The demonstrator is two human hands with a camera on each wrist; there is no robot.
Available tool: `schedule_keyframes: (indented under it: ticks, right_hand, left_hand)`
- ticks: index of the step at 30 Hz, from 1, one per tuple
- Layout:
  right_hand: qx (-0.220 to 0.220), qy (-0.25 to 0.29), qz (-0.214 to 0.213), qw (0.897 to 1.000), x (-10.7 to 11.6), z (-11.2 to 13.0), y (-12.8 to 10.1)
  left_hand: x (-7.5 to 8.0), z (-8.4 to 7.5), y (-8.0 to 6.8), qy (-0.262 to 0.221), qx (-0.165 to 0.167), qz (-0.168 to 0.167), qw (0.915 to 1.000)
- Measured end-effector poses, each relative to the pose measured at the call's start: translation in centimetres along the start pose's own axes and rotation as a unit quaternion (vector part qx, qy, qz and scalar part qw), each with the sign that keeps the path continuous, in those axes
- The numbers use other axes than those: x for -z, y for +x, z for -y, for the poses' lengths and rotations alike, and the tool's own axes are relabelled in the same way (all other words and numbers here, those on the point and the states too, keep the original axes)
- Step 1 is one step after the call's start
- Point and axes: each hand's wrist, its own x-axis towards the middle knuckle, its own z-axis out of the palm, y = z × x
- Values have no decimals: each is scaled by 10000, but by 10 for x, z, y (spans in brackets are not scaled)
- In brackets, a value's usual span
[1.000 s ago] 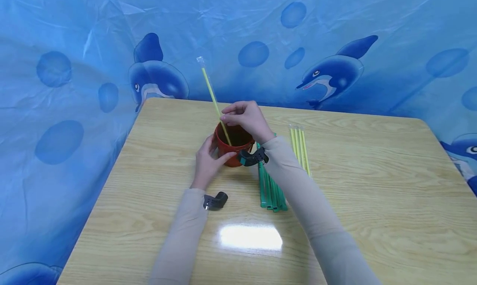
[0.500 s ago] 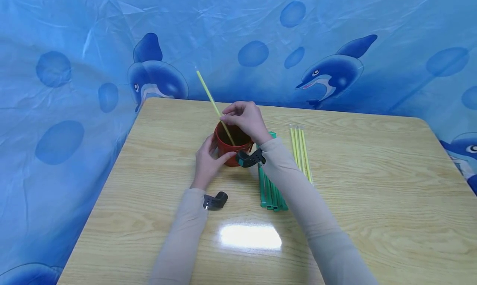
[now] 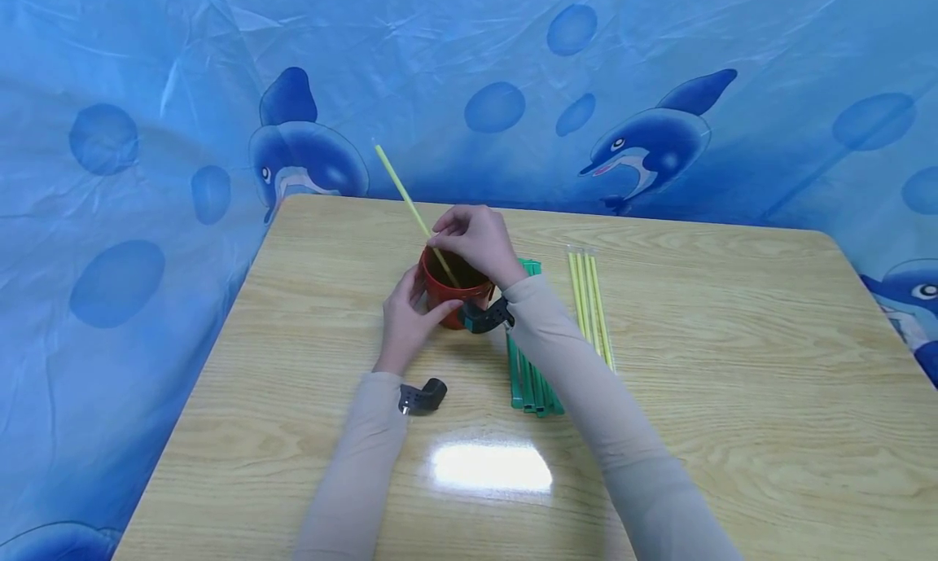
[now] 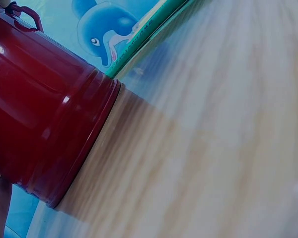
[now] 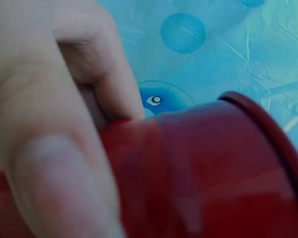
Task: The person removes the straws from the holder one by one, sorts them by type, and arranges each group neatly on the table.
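Note:
A red bucket (image 3: 440, 295) stands on the table before me, and my left hand (image 3: 401, 318) grips its side with the thumb across the front. Over the rim, my right hand (image 3: 478, 239) pinches a long yellow drinking straw (image 3: 403, 190) in a clear wrapper. Its lower end is inside the bucket, while the upper part leans out to the left. The left wrist view has the bucket's lower wall (image 4: 49, 99) at close range. In the right wrist view, a thumb (image 5: 59, 173) and a finger fill the left side against the red wall (image 5: 203, 168).
Several long green packets (image 3: 529, 382) lie right of the bucket, partly under the right forearm. Several wrapped yellow straws (image 3: 589, 292) lie farther right. The wooden table (image 3: 733, 341) ends at a blue dolphin-print sheet (image 3: 440, 40).
The yellow straw's top has come down and swung left, so it leans more. My right hand has shifted slightly left; the left hand has stayed on the bucket.

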Motion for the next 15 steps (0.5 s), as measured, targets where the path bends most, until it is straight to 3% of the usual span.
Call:
schedule_keyframes:
  ticks: [15]
  right_hand:
    - [224,-114,272,9993,-1,0,-1]
  left_hand:
    - [0,1,1,19,-44,37,10000]
